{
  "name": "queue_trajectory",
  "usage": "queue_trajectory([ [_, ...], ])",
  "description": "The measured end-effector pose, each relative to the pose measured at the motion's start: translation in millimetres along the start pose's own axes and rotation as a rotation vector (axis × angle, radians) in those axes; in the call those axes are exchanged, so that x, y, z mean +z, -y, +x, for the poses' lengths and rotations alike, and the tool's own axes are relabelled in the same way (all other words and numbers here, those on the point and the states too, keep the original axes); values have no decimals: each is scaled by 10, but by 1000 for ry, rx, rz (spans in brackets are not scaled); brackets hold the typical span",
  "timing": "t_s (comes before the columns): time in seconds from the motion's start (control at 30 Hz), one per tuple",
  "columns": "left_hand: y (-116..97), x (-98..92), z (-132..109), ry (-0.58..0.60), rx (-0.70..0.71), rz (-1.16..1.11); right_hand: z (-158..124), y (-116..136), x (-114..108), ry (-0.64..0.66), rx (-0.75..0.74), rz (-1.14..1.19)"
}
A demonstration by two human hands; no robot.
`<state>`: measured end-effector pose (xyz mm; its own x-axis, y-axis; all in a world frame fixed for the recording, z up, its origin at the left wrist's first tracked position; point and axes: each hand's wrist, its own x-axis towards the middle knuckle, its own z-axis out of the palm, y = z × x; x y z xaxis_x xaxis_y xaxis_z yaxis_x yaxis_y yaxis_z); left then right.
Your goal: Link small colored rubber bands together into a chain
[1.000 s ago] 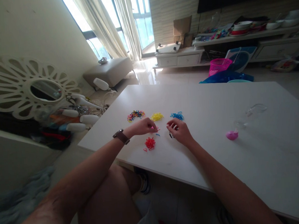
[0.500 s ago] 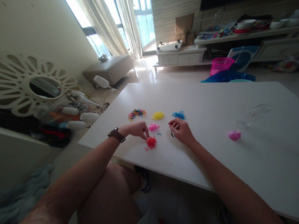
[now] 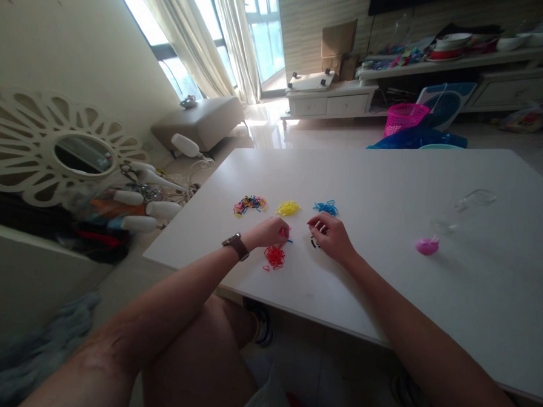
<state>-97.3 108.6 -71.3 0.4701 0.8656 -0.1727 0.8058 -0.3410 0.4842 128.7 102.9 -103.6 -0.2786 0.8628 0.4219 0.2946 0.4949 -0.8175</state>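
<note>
Small heaps of tiny rubber bands lie on the white table [image 3: 388,179]: a mixed-colour heap [image 3: 250,204], a yellow heap [image 3: 288,208], a blue heap [image 3: 326,208] and a red heap [image 3: 274,257]. My left hand [image 3: 269,232], a watch on its wrist, rests with fingers curled over a pink heap [image 3: 286,232], mostly hiding it. My right hand [image 3: 329,235] lies just below the blue heap, fingers bent in a pinch over some dark bands [image 3: 313,244]; what it grips is too small to name.
A pink lid-like object [image 3: 426,246] and a clear plastic container [image 3: 465,206] lie on the table's right part. Beyond stand a pink basket [image 3: 404,117], a low white cabinet [image 3: 330,100] and a grey ottoman [image 3: 198,122]. A white flower-shaped mirror [image 3: 50,154] leans at left.
My left hand moved from the red heap back up onto the pink heap, covering it again. My right hand stayed almost where it was.
</note>
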Motion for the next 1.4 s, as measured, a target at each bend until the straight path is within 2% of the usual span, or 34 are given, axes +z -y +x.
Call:
queue_trajectory([
  [0.13, -24, -15, 7, 39, 25, 16, 2, -4, -12, 2, -14, -7],
  [0.37, -191, -143, -13, -83, 45, -54, -7, -55, 21, 95, -41, -88],
  [0.5, -261, -126, -10, -103, 54, -125, -15, -53, 21, 139, -32, -44],
  [0.77, -294, -56, 29, -113, 26, -300, 12, -2, -5, 97, -50, -48],
  [0.87, -304, -15, 49, -115, -81, -570, 46, -52, -40, 43, -39, -82],
  [1.0, -321, 18, 59, -80, -381, -1239, 120, -211, -154, -170, 41, -156],
  [1.1, -322, 9, 58, -37, -554, -1565, 172, -377, -234, -238, 104, -203],
  [1.23, -309, -3, 66, -90, -624, -1734, 204, -487, -259, -224, 89, -225],
  [1.33, -299, 0, 73, -88, -610, -1783, 187, -378, -220, -193, -32, -233],
  [1.4, -302, 3, 72, -55, -578, -1797, 151, -233, -168, -106, -150, -239],
])
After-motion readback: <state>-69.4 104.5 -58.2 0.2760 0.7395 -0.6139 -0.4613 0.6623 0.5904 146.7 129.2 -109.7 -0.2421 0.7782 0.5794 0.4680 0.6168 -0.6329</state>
